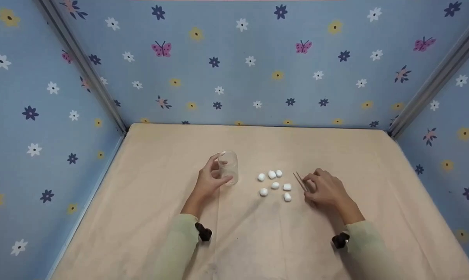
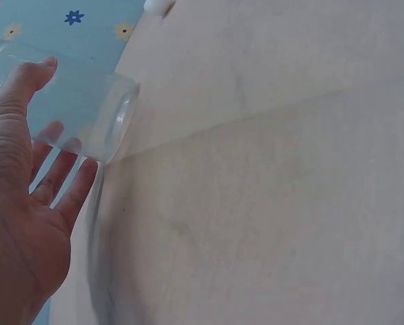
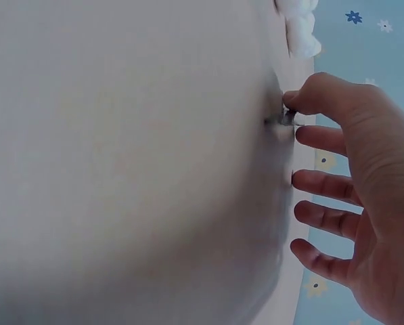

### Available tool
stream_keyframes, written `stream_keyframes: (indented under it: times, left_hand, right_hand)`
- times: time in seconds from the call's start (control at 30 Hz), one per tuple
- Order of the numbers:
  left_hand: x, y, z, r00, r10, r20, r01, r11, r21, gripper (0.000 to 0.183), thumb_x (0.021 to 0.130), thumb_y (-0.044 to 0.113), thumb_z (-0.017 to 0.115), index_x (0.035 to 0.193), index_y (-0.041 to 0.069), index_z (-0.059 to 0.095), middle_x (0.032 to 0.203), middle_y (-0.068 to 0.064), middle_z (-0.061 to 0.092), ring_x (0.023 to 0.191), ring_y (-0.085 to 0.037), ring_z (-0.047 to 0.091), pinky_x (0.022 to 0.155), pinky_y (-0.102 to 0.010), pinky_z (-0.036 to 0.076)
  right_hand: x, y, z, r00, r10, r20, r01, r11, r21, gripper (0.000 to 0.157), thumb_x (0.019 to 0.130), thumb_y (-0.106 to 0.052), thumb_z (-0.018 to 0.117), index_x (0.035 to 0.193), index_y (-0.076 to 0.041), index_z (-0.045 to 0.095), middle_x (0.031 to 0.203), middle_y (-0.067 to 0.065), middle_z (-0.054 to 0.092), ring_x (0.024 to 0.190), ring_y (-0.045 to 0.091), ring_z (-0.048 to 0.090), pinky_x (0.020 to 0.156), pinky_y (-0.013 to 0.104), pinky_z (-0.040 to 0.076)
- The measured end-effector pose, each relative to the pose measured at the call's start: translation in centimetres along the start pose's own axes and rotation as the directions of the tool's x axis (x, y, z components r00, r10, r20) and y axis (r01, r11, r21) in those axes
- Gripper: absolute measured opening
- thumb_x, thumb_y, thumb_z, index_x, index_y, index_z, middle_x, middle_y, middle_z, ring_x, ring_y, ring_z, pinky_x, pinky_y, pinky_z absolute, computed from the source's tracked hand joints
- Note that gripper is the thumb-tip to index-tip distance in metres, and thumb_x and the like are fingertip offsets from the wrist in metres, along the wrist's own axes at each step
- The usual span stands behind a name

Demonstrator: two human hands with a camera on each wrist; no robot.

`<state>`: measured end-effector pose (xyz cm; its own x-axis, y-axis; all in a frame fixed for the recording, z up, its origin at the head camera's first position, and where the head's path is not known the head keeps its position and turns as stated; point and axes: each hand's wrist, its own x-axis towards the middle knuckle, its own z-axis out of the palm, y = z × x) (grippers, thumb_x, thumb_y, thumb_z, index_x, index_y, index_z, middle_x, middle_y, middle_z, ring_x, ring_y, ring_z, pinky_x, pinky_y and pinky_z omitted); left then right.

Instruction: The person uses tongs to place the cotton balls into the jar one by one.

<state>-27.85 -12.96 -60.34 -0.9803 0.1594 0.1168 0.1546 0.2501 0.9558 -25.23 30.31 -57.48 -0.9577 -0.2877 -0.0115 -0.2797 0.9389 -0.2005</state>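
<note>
My left hand (image 1: 210, 179) grips a clear, see-through plastic cup (image 1: 229, 168), thumb on the near side and fingers curled behind it. In the left wrist view the thumb and fingers lie around the cup's wall (image 2: 86, 101). My right hand (image 1: 324, 188) pinches thin metal tweezers (image 1: 299, 181) between thumb and fingertips, low over the table, with the tips pointing forward and left. The right wrist view shows the tweezers' end (image 3: 283, 120) between thumb and index finger, the other fingers spread apart. Several white cotton balls (image 1: 275, 186) lie loosely between the two hands.
A pale peach cloth (image 1: 160, 155) with creases covers the table. Blue flowered panels (image 1: 250, 62) stand behind and on both sides, with grey metal posts (image 1: 84, 64) at the corners. A small black device (image 1: 204, 232) sits at each wrist.
</note>
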Motion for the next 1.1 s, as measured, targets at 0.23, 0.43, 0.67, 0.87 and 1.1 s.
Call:
stream_keyframes:
  times: [0.23, 0.43, 0.67, 0.87, 1.1]
  left_hand:
    - [0.15, -0.17, -0.09, 1.0, 0.009, 0.005, -0.009, 1.0, 0.026, 0.084, 0.096, 0.007, 0.088, 0.167, 0.014, 0.046, 0.147, -0.023, 0.069, 0.142, -0.046, 0.068, 0.127, -0.069, 0.05]
    - [0.05, -0.28, -0.04, 1.0, -0.002, 0.002, 0.002, 1.0, 0.021, 0.085, 0.094, 0.007, 0.089, 0.167, 0.013, 0.046, 0.147, -0.023, 0.07, 0.142, -0.046, 0.068, 0.125, -0.065, 0.054]
    - [0.08, -0.51, 0.11, 1.0, -0.027, 0.0, 0.027, 1.0, 0.003, 0.086, 0.094, 0.006, 0.089, 0.169, 0.013, 0.045, 0.148, -0.025, 0.069, 0.14, -0.046, 0.07, 0.122, -0.06, 0.059]
    - [0.01, -0.62, 0.2, 0.999, -0.039, 0.004, 0.039, 0.999, -0.021, 0.088, 0.094, 0.004, 0.089, 0.169, 0.014, 0.046, 0.148, -0.025, 0.068, 0.139, -0.046, 0.071, 0.123, -0.059, 0.059]
    - [-0.1, -0.55, 0.26, 0.999, -0.05, 0.008, 0.05, 0.998, -0.036, 0.088, 0.094, 0.004, 0.089, 0.17, 0.014, 0.045, 0.15, -0.025, 0.067, 0.141, -0.046, 0.07, 0.124, -0.059, 0.057]
  right_hand:
    - [-0.08, 0.2, 0.04, 1.0, -0.014, -0.003, 0.014, 1.0, 0.018, 0.042, 0.089, -0.028, 0.082, 0.128, -0.015, 0.081, 0.107, 0.009, 0.067, 0.094, 0.026, 0.059, 0.074, 0.046, 0.054]
    - [-0.05, 0.28, 0.31, 1.0, -0.021, -0.008, 0.022, 0.998, 0.055, 0.034, 0.09, -0.02, 0.082, 0.122, -0.012, 0.083, 0.092, 0.004, 0.066, 0.089, 0.022, 0.055, 0.072, 0.041, 0.049]
    - [0.0, 0.49, 0.54, 1.0, -0.022, -0.008, 0.023, 0.993, 0.12, 0.027, 0.092, -0.012, 0.082, 0.119, -0.011, 0.083, 0.088, 0.003, 0.069, 0.081, 0.018, 0.056, 0.07, 0.037, 0.048]
    - [-0.06, 0.72, 0.67, 0.998, -0.046, -0.04, 0.052, 0.987, 0.15, 0.025, 0.091, -0.008, 0.079, 0.116, -0.01, 0.084, 0.086, 0.002, 0.068, 0.077, 0.016, 0.054, 0.068, 0.035, 0.045]
    - [0.05, 0.79, 0.51, 0.998, -0.054, -0.036, 0.059, 0.985, 0.161, 0.027, 0.09, -0.008, 0.078, 0.116, -0.01, 0.084, 0.09, 0.003, 0.068, 0.077, 0.016, 0.055, 0.07, 0.036, 0.047]
